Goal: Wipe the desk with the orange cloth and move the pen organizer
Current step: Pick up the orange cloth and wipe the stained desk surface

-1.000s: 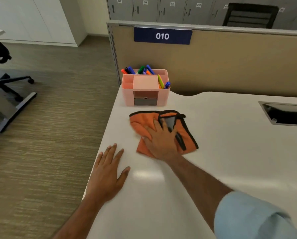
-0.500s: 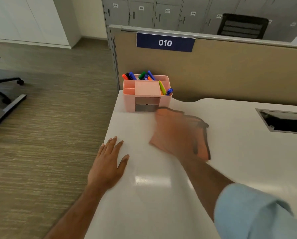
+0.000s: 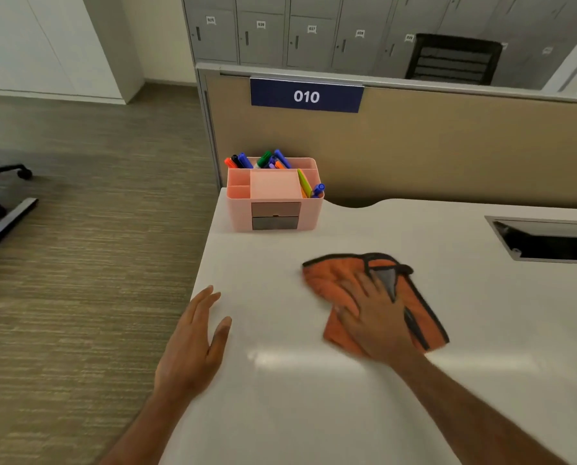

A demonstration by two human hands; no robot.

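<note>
An orange cloth (image 3: 330, 280) with a black hem lies crumpled on the white desk (image 3: 314, 397). My right hand (image 3: 376, 318) presses flat on top of it, fingers spread. My left hand (image 3: 193, 344) rests on the desk near its left edge, tilted on its side, fingers straight, holding nothing. A pink pen organizer (image 3: 274, 196) with two grey drawers and several coloured markers stands at the desk's back left corner, apart from the cloth and both hands.
A tan partition (image 3: 448, 146) with a blue "010" sign (image 3: 306, 95) runs behind the desk. A rectangular cable opening (image 3: 548, 239) is cut into the desk at right. Left of the desk is carpet floor, with a chair base (image 3: 2, 196) at far left.
My right hand has slid the cloth to the right and toward me, away from the organizer. My left hand has tipped up slightly in place.
</note>
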